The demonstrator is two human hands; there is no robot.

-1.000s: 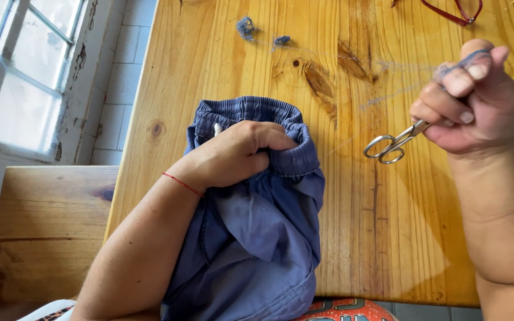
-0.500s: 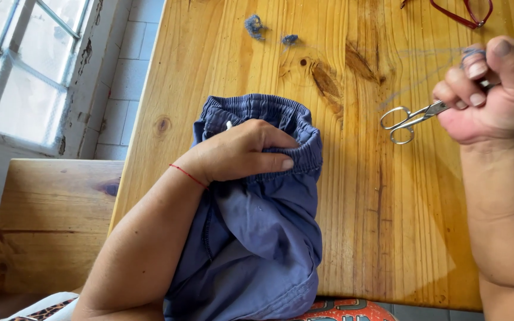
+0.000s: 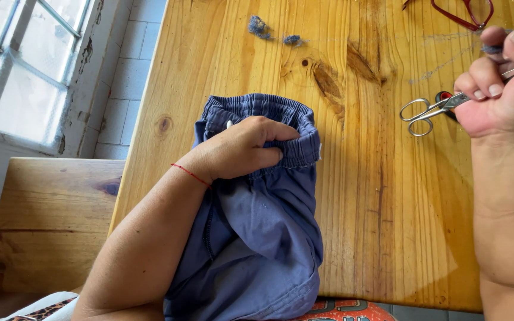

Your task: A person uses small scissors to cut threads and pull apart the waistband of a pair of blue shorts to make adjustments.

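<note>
Bench [image 3: 388, 226]: our pine work surface.
Left hand [image 3: 242, 148]: grips blue garment [image 3: 257, 238] waistband.
Right hand [image 3: 501, 83]: clenched on scissors [image 3: 429, 110].

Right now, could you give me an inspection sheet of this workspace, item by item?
Surface: wooden table with dark knots, bare in places.
Job's things: blue garment, elastic waistband up; small scissors.
Clutter: two blue fluff scraps; red object at the far edge, partly cut off.
Hands: left hand grips the waistband; right hand holds the scissors, raised off the garment.
Cables: nothing seen.
Surroundings: window, tiled wall, wooden bench.
</note>
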